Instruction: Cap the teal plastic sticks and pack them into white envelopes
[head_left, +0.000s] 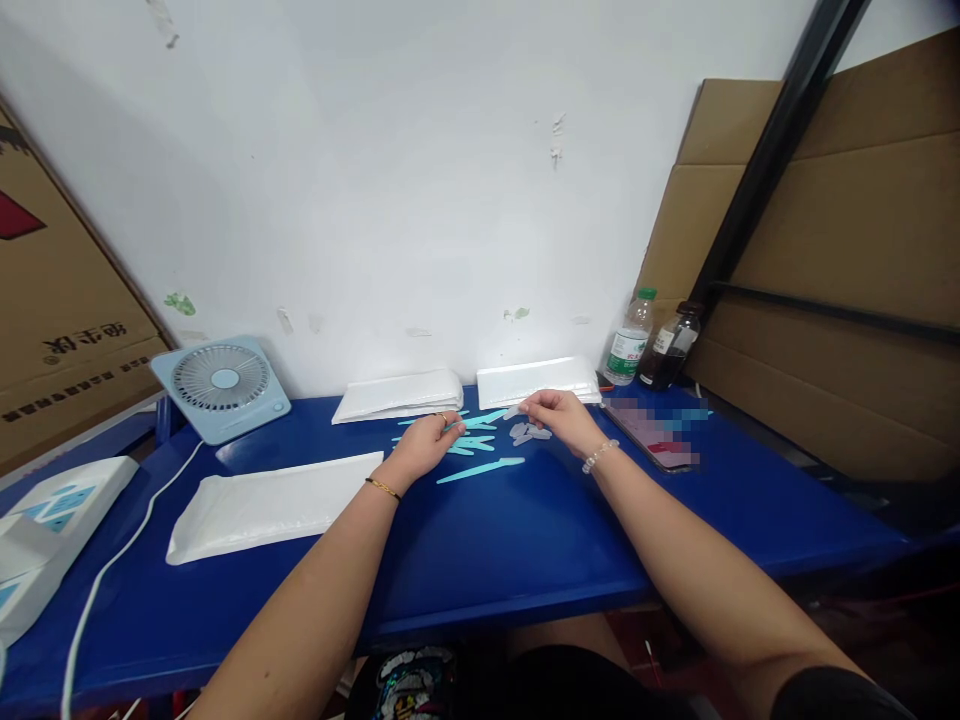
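My left hand is closed on a slim turquoise eyebrow razor, whose end points right. Thumb and forefinger of my right hand pinch a small translucent blade cap close to that end; whether the two touch I cannot tell. Several more turquoise razors lie in a loose pile beside and partly under my left hand. One single razor rests nearer to me on the blue table. Below my right hand is a small heap of translucent caps.
White padded mailers lie at left, back middle and back right. A light blue fan, a white power strip, a phone, a water bottle and a dark drink bottle stand around.
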